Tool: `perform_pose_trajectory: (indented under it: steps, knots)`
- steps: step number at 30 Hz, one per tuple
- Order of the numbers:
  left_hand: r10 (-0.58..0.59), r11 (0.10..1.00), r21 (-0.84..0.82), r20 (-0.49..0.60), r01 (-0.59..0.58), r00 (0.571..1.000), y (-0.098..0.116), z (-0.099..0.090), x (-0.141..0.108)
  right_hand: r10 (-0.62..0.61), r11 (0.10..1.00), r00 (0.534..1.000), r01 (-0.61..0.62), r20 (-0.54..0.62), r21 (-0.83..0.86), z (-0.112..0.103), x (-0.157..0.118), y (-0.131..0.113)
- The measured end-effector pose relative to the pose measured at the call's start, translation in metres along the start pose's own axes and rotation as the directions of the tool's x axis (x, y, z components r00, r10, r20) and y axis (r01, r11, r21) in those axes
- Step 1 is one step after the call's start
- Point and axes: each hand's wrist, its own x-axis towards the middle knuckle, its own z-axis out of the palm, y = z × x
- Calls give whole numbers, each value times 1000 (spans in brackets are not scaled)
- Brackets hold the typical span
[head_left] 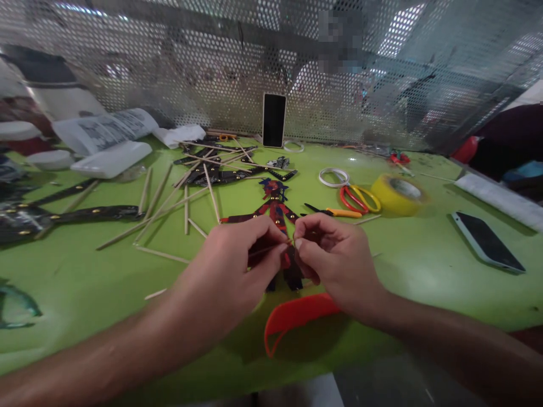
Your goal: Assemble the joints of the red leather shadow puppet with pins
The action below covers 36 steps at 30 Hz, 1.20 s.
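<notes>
My left hand (241, 260) is closed, with thumb and fingertips pinching what looks like a thin reddish strand or stick. Almost touching it, my right hand (339, 271) is also in a pinch; whatever is between its fingertips is too small to make out. Under both hands lies a flat jointed figure (276, 208) in dark red and black with brass fasteners, its lower part half hidden by my fingers. Below my right wrist rests an orange-red curved object (301, 314), partly covered. Scissors (343, 213) with dark blades and an orange handle are just beyond my right hand.
Thin wooden sticks (163, 212) and black jointed pieces (212, 172) lie at the left. A phone (274, 120) stands against the perforated metal screen (190, 73). To the right are yellow tape (382, 195), a white ring (334, 177) and another phone (487, 242).
</notes>
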Motion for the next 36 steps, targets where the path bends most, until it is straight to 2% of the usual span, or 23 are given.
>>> perform_pose_trajectory:
  steps: [4,9,14,19,22,26,29,31,33,36]
  knots:
    - [-1,981,192,72,-13,997,2,-6,2,-164,975,985,171,59,-140,-4,0,2]
    - [44,995,75,185,-59,982,-1,-14,5,-257,939,960,274,109,-206,-5,1,3]
    - [79,997,7,141,-81,987,0,-16,4,-235,952,967,249,99,-179,-2,0,1]
    - [203,968,143,34,-206,979,0,-10,0,-132,982,990,138,54,-126,-1,-2,0]
    - [355,888,319,-17,-332,935,-5,-4,-3,24,1000,998,-24,57,4,-1,0,1]
    - [556,678,561,30,-474,831,-12,3,-7,248,952,967,-255,61,170,2,2,2]
    - [644,532,668,80,-521,761,-14,7,-9,316,916,946,-325,78,234,3,1,1]
    - [668,502,678,90,-537,739,-14,9,-9,305,921,949,-314,76,231,3,0,1]
    - [651,564,637,50,-526,758,-13,9,-9,243,951,968,-249,56,184,2,-1,1]
    - [520,740,525,-51,-421,852,-7,7,-9,63,996,997,-65,32,58,0,-2,2]
